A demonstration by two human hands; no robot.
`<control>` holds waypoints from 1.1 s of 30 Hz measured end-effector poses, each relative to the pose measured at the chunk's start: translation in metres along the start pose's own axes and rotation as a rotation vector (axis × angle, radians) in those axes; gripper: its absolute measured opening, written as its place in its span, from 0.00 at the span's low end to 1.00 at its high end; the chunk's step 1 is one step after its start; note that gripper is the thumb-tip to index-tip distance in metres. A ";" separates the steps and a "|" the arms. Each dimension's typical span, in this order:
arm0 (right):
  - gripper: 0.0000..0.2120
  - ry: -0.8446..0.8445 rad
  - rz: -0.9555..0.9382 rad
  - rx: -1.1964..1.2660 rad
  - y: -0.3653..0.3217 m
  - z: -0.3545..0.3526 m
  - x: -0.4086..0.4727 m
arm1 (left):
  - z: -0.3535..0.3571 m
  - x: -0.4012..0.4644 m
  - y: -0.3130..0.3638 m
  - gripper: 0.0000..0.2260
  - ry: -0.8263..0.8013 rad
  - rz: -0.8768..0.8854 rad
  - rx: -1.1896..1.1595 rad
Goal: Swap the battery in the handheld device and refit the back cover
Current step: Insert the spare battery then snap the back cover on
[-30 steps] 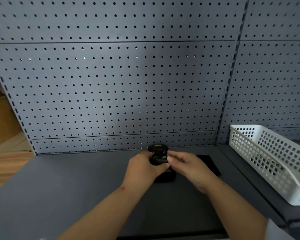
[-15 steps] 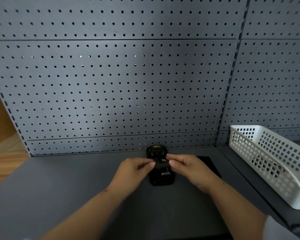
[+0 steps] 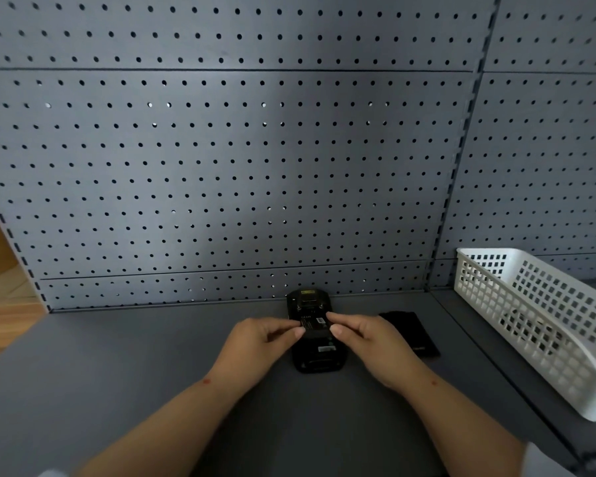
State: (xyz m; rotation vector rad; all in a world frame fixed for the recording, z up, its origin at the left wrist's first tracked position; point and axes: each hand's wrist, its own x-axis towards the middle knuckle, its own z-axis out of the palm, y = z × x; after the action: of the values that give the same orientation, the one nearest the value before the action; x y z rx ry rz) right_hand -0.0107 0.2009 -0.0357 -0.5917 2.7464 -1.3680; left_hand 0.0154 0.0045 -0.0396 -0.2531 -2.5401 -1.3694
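The handheld device (image 3: 315,352) lies face down on the grey shelf (image 3: 117,373), its top end near the pegboard (image 3: 221,166). I hold the battery (image 3: 315,328) over the device's open back: my left hand (image 3: 258,346) pinches its left edge, my right hand (image 3: 369,342) pinches its right edge. The back cover (image 3: 412,333) lies flat just right of my right hand. A white basket (image 3: 544,325) sits further right, on the adjoining shelf

Cover (image 3: 412,333) right of device (image 3: 315,333); basket (image 3: 544,325) farther right.
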 end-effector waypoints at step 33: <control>0.08 0.077 -0.053 -0.010 0.018 0.014 0.008 | 0.011 0.000 -0.024 0.13 -0.071 0.096 0.026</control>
State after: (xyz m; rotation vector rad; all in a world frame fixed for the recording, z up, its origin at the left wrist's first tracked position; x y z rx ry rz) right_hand -0.0211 0.1969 -0.0569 -0.6306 2.8189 -1.4182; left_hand 0.0073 0.0004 -0.0641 -0.4198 -2.5651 -1.3129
